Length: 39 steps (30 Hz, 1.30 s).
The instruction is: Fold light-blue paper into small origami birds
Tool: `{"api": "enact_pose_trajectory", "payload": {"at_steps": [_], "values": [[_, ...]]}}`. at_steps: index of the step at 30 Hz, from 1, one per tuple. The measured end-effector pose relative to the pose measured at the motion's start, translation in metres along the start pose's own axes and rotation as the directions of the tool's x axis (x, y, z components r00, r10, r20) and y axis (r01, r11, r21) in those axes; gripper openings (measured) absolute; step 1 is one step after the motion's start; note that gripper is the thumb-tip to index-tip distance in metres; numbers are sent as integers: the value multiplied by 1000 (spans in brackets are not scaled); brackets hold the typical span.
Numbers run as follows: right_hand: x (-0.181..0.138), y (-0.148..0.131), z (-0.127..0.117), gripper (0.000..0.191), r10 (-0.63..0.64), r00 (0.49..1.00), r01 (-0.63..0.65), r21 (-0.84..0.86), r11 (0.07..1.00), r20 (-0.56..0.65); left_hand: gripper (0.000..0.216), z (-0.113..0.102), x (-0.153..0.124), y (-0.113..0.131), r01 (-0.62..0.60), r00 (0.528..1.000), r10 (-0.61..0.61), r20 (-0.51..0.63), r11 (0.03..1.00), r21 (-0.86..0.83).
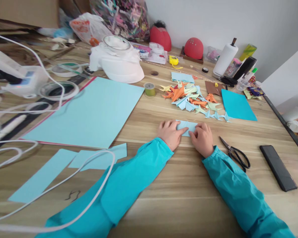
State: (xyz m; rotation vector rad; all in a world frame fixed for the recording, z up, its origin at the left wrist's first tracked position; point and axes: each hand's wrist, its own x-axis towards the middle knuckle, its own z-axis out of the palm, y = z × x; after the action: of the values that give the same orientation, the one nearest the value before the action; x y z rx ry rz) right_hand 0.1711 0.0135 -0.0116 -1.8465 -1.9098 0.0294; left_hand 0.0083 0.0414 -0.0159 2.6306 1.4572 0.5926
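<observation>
A small light blue piece of paper (185, 126) with crease lines lies on the table in front of me. My left hand (171, 133) rests over its left side, fingers spread and thumb stretched across the paper. On the right side, my right hand (201, 137) has its fingers curled and pinches the paper's edge between thumb and forefinger. Just beyond both hands sits a pile of folded paper cranes (186, 96) in orange, pale green and blue. Black-handled scissors (234, 153) lie to the right of my right hand.
A large light blue sheet (89, 112) and cut paper strips (43, 175) lie at left, with a white cable (109, 172) looping over. A green thread spool (149, 89) stands beyond my left hand. At right are a turquoise paper stack (238, 104) and a phone (278, 168).
</observation>
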Motion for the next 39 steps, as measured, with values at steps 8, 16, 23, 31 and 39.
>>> {"api": "enact_pose_trajectory", "payload": {"at_steps": [8, 16, 23, 31, 39], "values": [[-1, -2, -1, 28, -12, 1000, 12, 4, 1000, 3, 37, -1, 0, -1, -2, 1000, 3, 11, 999, -33], [-1, -4, -1, 27, -5, 1000, 5, -33, 999, 14, 31, -3, 1, 6, 47, 999, -47, -7, 998, -30], [-3, -2, 0, 27, -6, 1000, 6, -29, 1000, 14, 31, -6, 2, 6, 69, 997, -68, 24, 996, -55], [-6, 15, -4, 8, 4, 999, -7, 83, 997, 31, 30, -6, 4, 3, 70, 997, -68, 32, 995, -65], [-8, 17, -7, 12, 20, 1000, -21, 132, 991, 10, 30, -5, 4, 3, 60, 998, -59, 18, 996, -64]]}}
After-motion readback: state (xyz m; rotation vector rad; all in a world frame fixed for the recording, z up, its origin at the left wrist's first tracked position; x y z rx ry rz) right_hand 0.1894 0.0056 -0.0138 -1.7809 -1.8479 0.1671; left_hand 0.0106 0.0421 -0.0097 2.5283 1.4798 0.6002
